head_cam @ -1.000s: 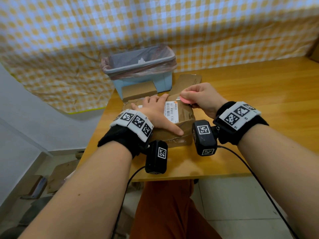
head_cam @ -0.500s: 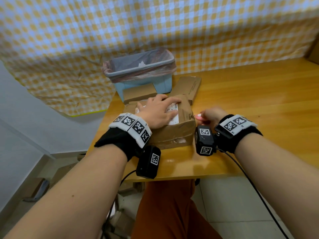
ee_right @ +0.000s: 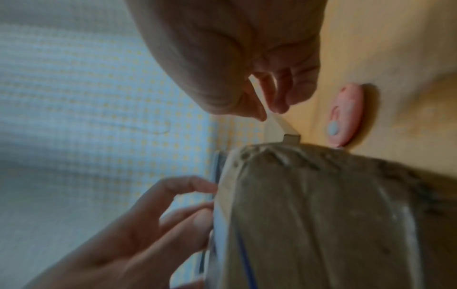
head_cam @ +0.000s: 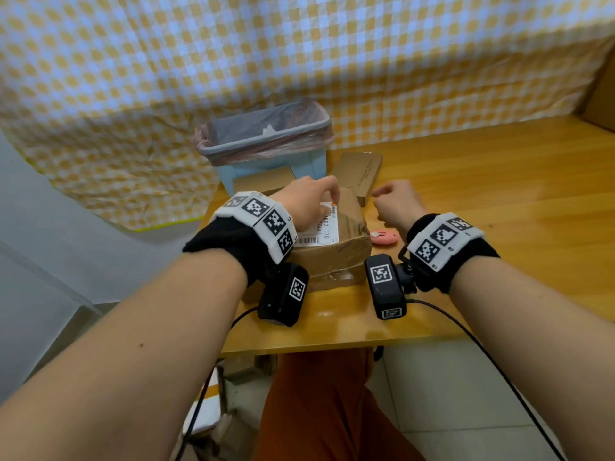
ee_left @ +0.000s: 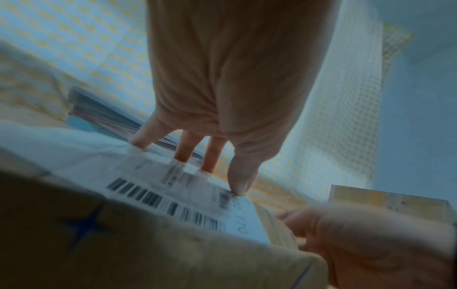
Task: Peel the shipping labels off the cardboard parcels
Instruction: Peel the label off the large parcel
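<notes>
Left hand (head_cam: 307, 202) fingertips press the shipping label (head_cam: 324, 227) at its 12 o'clock edge, steadying the parcel (head_cam: 336, 257). Right hand (head_cam: 394, 202), loosely curled and holding nothing, waits at 3 o'clock.

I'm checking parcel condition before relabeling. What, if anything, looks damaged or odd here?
The parcel under the shipping label looks worn: its top bulges, and wrinkled tape crosses its near side. Nothing is spilled.

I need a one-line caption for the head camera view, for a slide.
Left hand picks at the shipping label on a taped cardboard parcel; right hand hovers empty above a pink cutter on the table.
</notes>
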